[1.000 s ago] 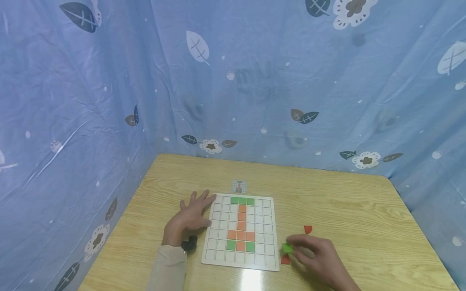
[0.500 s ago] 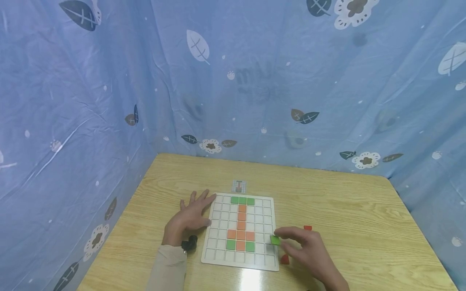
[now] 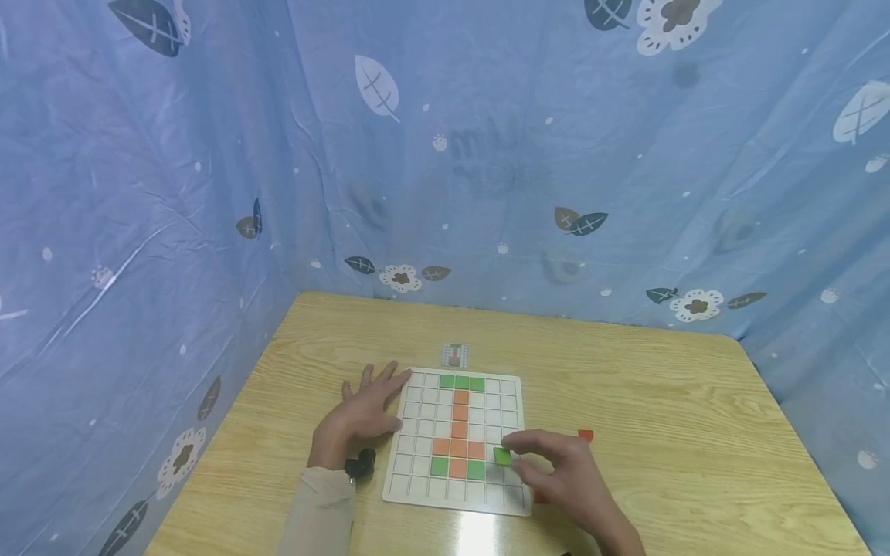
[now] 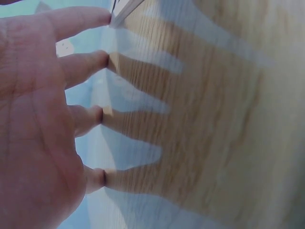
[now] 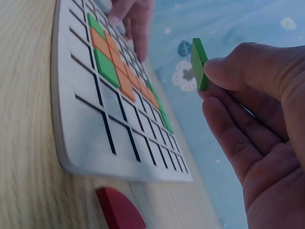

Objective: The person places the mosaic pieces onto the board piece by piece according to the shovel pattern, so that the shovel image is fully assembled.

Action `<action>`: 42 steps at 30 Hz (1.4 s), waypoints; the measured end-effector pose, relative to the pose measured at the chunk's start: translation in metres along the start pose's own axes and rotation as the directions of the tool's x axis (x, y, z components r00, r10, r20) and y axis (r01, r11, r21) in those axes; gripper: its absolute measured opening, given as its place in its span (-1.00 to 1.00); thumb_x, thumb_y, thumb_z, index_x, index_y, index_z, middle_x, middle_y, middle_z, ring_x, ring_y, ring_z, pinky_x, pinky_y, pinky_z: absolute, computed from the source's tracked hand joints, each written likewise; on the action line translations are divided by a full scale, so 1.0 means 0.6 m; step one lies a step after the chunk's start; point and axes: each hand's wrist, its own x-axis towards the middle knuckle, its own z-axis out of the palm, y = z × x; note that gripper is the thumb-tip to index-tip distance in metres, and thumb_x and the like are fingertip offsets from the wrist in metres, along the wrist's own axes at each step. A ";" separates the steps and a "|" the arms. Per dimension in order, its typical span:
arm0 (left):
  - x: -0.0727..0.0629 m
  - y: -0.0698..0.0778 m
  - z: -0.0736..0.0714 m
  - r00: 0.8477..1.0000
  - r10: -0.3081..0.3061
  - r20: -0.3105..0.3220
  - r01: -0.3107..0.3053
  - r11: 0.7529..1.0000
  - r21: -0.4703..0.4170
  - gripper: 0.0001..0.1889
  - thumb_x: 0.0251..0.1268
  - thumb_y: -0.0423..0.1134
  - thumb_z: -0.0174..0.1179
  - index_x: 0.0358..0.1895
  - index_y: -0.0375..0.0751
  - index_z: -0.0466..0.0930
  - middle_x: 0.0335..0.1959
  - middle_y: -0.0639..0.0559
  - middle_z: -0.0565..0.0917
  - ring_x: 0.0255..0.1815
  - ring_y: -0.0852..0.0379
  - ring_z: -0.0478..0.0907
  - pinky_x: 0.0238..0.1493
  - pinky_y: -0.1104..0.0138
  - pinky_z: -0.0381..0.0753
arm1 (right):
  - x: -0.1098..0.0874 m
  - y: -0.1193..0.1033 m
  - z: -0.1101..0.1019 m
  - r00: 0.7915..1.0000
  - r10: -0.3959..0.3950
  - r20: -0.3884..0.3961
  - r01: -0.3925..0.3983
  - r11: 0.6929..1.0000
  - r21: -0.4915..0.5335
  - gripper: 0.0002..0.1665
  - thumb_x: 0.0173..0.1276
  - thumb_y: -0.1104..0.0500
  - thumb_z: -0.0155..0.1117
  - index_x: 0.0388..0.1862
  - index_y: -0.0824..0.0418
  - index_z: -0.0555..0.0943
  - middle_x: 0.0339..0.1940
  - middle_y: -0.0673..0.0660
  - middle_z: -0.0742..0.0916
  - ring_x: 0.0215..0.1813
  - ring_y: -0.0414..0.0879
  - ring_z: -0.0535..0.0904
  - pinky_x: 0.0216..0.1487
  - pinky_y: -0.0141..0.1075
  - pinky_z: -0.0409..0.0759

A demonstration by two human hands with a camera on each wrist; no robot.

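Note:
A white grid board (image 3: 424,486) lies on the table, with green and orange square tiles set in several of its cells. Between thumb and fingers, my right hand (image 3: 556,463) pinches a green square tile (image 5: 199,64), held above the right part of the board. The left hand (image 3: 363,413) rests at the board's left edge, fingers spread and straight. In the left wrist view its fingertips touch the wooden surface, and one is at the board's corner. Near the board's right edge lies a red rounded piece (image 5: 119,207), mostly hidden by the right hand in the head view.
A small printed card (image 3: 455,355) showing a coloured grid lies just beyond the board. Another red piece (image 3: 586,435) is on the table to the right. A black object (image 3: 361,464) sits by the left wrist. Blue patterned curtains (image 3: 487,154) surround the wooden table (image 3: 660,432).
My right hand has carried the green tile leftward from beside the board to over its right columns. The left hand stays in place.

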 end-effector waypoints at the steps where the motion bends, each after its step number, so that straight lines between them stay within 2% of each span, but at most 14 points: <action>1: 0.000 0.000 0.000 1.000 0.000 -0.001 0.000 1.000 0.000 0.01 0.10 -0.42 0.43 0.73 -0.07 0.29 0.83 -0.27 0.05 0.82 -0.54 -0.34 0.56 -0.65 -0.48 | 0.001 -0.002 0.002 1.000 -0.010 0.002 0.010 1.000 0.016 -0.62 0.31 0.34 0.59 0.01 -0.05 0.87 -0.04 -0.21 0.90 0.00 -0.22 0.85 0.18 -0.32 0.77; 5: 0.001 -0.001 0.001 1.000 0.000 0.000 0.000 1.000 0.006 0.01 0.10 -0.41 0.43 0.73 -0.08 0.29 0.83 -0.27 0.06 0.82 -0.54 -0.33 0.56 -0.66 -0.47 | 0.002 -0.007 0.014 0.999 -0.050 0.005 0.050 0.997 0.056 -0.62 0.29 0.39 0.58 0.00 0.00 0.87 -0.05 -0.16 0.91 0.02 -0.23 0.85 0.18 -0.34 0.77; 11: 0.002 -0.002 0.001 1.000 0.003 0.000 -0.003 1.000 0.018 0.01 0.11 -0.40 0.43 0.74 -0.06 0.29 0.83 -0.27 0.06 0.82 -0.55 -0.33 0.56 -0.66 -0.45 | 0.003 -0.010 0.032 0.998 -0.060 0.024 0.059 0.998 0.024 -0.59 0.26 0.39 0.60 -0.02 -0.04 0.87 -0.09 -0.18 0.91 -0.03 -0.23 0.85 0.12 -0.30 0.81; 17: 0.003 -0.005 0.001 1.000 0.007 0.002 -0.007 1.000 0.026 0.02 0.09 -0.39 0.42 0.74 -0.04 0.28 0.83 -0.25 0.06 0.82 -0.53 -0.33 0.57 -0.66 -0.43 | 0.000 -0.010 0.050 0.993 -0.111 0.031 0.111 0.994 -0.001 -0.54 0.19 0.45 0.59 -0.04 -0.02 0.87 -0.11 -0.16 0.91 -0.04 -0.25 0.85 0.08 -0.44 0.77; 20: 0.004 -0.006 0.002 1.000 0.009 0.002 -0.009 1.000 0.025 0.02 0.07 -0.39 0.41 0.74 -0.04 0.29 0.83 -0.26 0.06 0.82 -0.54 -0.33 0.56 -0.66 -0.43 | -0.003 -0.008 0.059 0.992 -0.122 0.040 0.121 0.992 0.025 -0.52 0.15 0.49 0.57 -0.05 -0.01 0.87 -0.10 -0.14 0.91 -0.03 -0.24 0.85 0.06 -0.46 0.76; 24: 0.004 -0.005 0.002 1.000 0.004 -0.001 -0.004 1.000 0.011 0.02 0.07 -0.40 0.41 0.73 -0.04 0.30 0.83 -0.26 0.06 0.82 -0.53 -0.33 0.56 -0.66 -0.45 | -0.009 -0.007 0.071 0.993 -0.083 0.080 0.073 0.991 0.113 -0.50 0.16 0.53 0.49 -0.05 0.02 0.87 -0.09 -0.11 0.91 -0.03 -0.21 0.84 0.03 -0.33 0.82; 28: 0.004 -0.006 0.002 1.000 0.004 -0.003 -0.004 1.000 0.009 0.02 0.08 -0.40 0.42 0.73 -0.05 0.30 0.83 -0.26 0.06 0.82 -0.53 -0.33 0.56 -0.66 -0.45 | -0.015 -0.009 0.078 0.990 0.027 0.135 -0.054 0.979 0.198 -0.50 0.22 0.53 0.44 -0.03 0.01 0.87 -0.07 -0.11 0.90 -0.04 -0.23 0.81 0.01 -0.31 0.83; 31: 0.004 -0.006 0.002 1.000 0.005 -0.004 -0.005 1.000 0.018 0.02 0.07 -0.40 0.42 0.73 -0.05 0.30 0.83 -0.26 0.06 0.82 -0.53 -0.33 0.56 -0.67 -0.43 | -0.018 -0.012 0.082 0.983 0.077 0.165 -0.113 0.969 0.222 -0.54 0.27 0.50 0.43 -0.01 0.02 0.86 -0.05 -0.09 0.90 -0.02 -0.23 0.80 0.04 -0.32 0.82; 37: 0.003 -0.004 0.002 1.000 0.006 -0.005 -0.006 1.000 0.010 0.01 0.10 -0.40 0.43 0.73 -0.06 0.29 0.83 -0.26 0.06 0.82 -0.53 -0.33 0.56 -0.67 -0.44 | -0.025 -0.015 0.097 0.985 0.053 0.165 -0.097 0.957 0.273 -0.58 0.31 0.50 0.41 0.01 0.10 0.85 -0.06 0.01 0.90 -0.09 -0.21 0.82 -0.07 -0.27 0.86; 42: 0.003 -0.005 0.002 1.000 0.010 -0.007 -0.010 1.000 0.008 0.01 0.09 -0.41 0.42 0.73 -0.07 0.29 0.83 -0.27 0.06 0.82 -0.54 -0.33 0.56 -0.67 -0.44 | -0.029 -0.022 0.109 0.988 0.047 0.147 -0.079 0.973 0.216 -0.55 0.29 0.51 0.38 0.00 0.07 0.86 -0.11 -0.03 0.90 -0.18 -0.30 0.77 -0.13 -0.32 0.82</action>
